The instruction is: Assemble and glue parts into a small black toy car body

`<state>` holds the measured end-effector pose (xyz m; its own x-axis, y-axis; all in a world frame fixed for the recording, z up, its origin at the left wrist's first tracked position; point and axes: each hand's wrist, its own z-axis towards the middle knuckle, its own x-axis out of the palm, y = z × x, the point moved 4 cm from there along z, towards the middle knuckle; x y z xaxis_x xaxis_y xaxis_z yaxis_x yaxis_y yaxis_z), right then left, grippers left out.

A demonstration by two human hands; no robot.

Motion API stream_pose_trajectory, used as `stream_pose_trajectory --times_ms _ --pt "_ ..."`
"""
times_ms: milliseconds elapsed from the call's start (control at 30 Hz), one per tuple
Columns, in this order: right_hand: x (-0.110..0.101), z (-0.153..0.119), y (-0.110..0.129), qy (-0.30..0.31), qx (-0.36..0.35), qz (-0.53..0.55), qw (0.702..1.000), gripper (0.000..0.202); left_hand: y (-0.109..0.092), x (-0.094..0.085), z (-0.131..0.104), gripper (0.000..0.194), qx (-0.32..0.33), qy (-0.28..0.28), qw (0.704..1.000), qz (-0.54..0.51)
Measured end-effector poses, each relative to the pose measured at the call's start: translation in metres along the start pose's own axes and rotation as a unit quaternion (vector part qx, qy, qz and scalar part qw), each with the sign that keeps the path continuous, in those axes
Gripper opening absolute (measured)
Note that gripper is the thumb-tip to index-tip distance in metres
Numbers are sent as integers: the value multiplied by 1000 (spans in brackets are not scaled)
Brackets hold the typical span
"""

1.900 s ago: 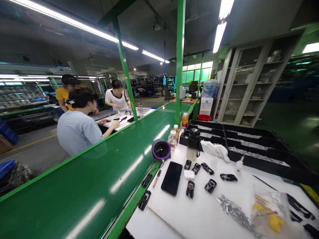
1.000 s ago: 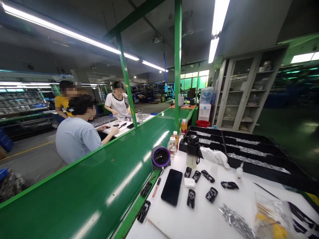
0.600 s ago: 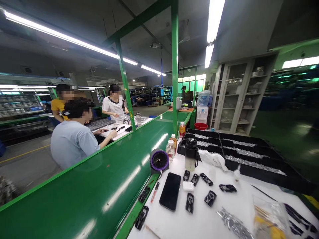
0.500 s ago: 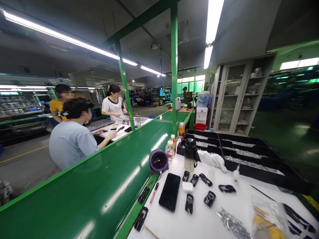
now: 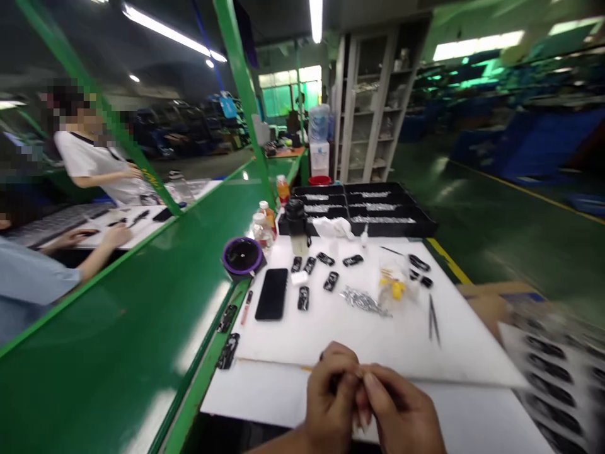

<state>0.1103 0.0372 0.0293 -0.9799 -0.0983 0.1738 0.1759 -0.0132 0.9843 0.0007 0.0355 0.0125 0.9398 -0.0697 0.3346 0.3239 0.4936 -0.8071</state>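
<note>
My left hand (image 5: 333,391) and my right hand (image 5: 399,410) meet at the front edge of the white work surface (image 5: 368,347). Both have their fingers curled and pressed together, thumbs close to each other. Whatever lies between the fingertips is hidden; a small dark bit shows by the left fingers. Beyond the hands lies a heap of small silvery parts (image 5: 363,301). Several black car-shaped parts (image 5: 303,298) are spread past it, near a black phone (image 5: 271,294). A pair of tweezers (image 5: 433,321) rests to the right.
A clear bag with yellow pieces (image 5: 397,287) sits right of the heap. A black bottle (image 5: 297,227) and a divided black tray (image 5: 359,208) stand at the back. A purple-rimmed round device (image 5: 242,256) is beside the green partition (image 5: 142,302). Co-workers sit and stand beyond it.
The view has swung right and down, so the table sits further left and more of it shows. Both my hands have come into view at the front edge.
</note>
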Motion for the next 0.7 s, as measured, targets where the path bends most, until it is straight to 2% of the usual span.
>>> stream_pose_trajectory --times_ms 100,233,433,700 --pt "4 4 3 16 13 58 998 33 1 1 0 13 -33 2 999 -31" --pt "6 3 9 7 12 86 996 25 -4 1 2 14 -35 9 999 -29" --pt "8 4 12 22 -2 129 991 19 -7 -1 4 15 -9 12 1000 22" --pt "6 5 11 22 22 122 992 19 -19 -6 12 13 61 34 987 147"
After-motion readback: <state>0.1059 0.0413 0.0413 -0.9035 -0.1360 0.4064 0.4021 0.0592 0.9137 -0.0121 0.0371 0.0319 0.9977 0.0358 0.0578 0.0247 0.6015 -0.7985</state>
